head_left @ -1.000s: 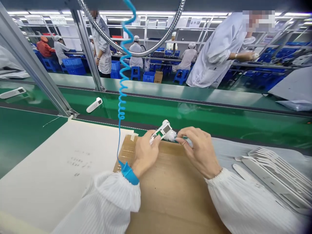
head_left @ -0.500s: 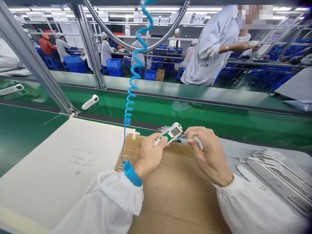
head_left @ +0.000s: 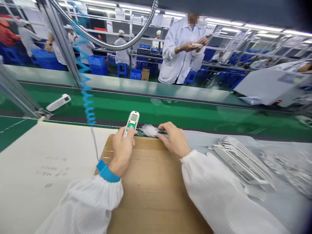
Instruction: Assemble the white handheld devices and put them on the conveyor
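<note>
Left hand (head_left: pixel 122 151): grip closed round the lower half of a white-and-green handheld device (head_left: pixel 131 123), which stands upright, bare of wrap;
Right hand (head_left: pixel 174 139): grip open, holding nothing visible, fingertips just beside clear plastic film (head_left: pixel 149 130);
Under hands: cardboard sheet (head_left: pixel 151 195);
3 o'clock: white plastic casings (head_left: pixel 241 161), stacked, untouched;
Beyond: green conveyor belt (head_left: pixel 151 104), another white device (head_left: pixel 58 102) at 10 o'clock.

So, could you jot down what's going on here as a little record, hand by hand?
Left hand: holds a white handheld device upright, small screen showing
Right hand: at a clear plastic wrap
Under the hands: cardboard sheet
Left wrist: blue strap
To the right: stacked white plastic casings
Beyond: green conveyor belt, with a similar white device lying on it
</note>
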`<state>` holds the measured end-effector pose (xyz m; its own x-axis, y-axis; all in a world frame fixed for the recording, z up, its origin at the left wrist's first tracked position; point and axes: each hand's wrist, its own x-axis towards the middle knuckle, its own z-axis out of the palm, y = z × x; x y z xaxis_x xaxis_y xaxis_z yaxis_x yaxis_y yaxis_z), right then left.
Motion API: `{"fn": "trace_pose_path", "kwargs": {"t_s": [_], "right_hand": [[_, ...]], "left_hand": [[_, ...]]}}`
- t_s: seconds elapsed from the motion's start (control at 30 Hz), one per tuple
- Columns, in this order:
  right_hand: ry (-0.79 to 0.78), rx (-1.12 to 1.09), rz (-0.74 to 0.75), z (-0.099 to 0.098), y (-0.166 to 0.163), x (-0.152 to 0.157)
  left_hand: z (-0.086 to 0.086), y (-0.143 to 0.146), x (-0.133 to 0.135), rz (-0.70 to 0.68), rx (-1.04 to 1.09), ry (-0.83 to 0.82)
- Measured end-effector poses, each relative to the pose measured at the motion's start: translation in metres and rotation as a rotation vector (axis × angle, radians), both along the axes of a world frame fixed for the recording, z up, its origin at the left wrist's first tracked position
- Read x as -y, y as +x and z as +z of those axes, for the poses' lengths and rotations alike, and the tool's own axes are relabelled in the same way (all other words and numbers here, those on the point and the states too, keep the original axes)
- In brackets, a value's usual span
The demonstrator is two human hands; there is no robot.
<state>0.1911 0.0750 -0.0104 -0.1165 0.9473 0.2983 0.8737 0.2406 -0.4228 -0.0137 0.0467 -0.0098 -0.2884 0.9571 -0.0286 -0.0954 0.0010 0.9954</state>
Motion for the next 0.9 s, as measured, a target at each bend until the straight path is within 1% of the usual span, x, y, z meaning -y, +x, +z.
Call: {"fn": "trace_pose_path", "kwargs": {"t_s": [0.07,0.1,0.17,0.23,0.27,0.3,0.33,0.4,0.47,0.53,0.57,0.63,0.73,0.8,0.87,0.9], "right_hand": [[-0.056,0.091,0.001,0.013,0.033,0.030],[-0.093,0.149,-0.052,0.018,0.053,0.046],[-0.166,0.303,-0.229,0.024,0.098,0.077],[-0.329,0.493,-0.404,0.021,0.142,0.105],[-0.410,0.547,-0.454,0.017,0.160,0.116],[-0.448,0.558,-0.452,0.013,0.174,0.125],[-0.449,0.541,-0.438,0.008,0.184,0.132],[-0.408,0.469,-0.397,0.002,0.193,0.141],[-0.353,0.375,-0.380,0.004,0.188,0.141],[-0.339,0.260,-0.357,0.015,0.171,0.137],[-0.353,0.177,-0.317,0.023,0.158,0.132],[-0.420,-0.024,-0.168,0.041,0.127,0.120],[-0.503,-0.318,0.163,0.061,0.069,0.097],[-0.560,-0.450,0.328,0.065,0.032,0.081],[-0.618,-0.541,0.414,0.060,0.003,0.068],[-0.634,-0.581,0.428,0.055,-0.007,0.063]], "left_hand": [[0.001,0.000,0.000,0.003,0.061,0.006],[0.002,0.000,0.000,0.003,0.092,0.010],[0.005,0.001,0.001,-0.003,0.134,0.023],[0.009,0.002,0.003,-0.018,0.142,0.036],[0.011,0.002,0.004,-0.028,0.140,0.039],[0.012,0.003,0.005,-0.041,0.142,0.042],[0.013,0.003,0.006,-0.055,0.146,0.044],[0.014,0.004,0.008,-0.089,0.158,0.042],[0.014,0.004,0.008,-0.127,0.180,0.037],[0.012,0.004,0.008,-0.168,0.221,0.038],[0.011,0.005,0.008,-0.196,0.242,0.041],[0.009,0.005,0.008,-0.259,0.264,0.051],[0.008,0.006,0.011,-0.353,0.202,0.040],[0.007,0.006,0.012,-0.397,0.134,0.032],[0.004,0.005,0.011,-0.402,0.066,0.035],[0.002,0.004,0.010,-0.378,0.031,0.034]]}}
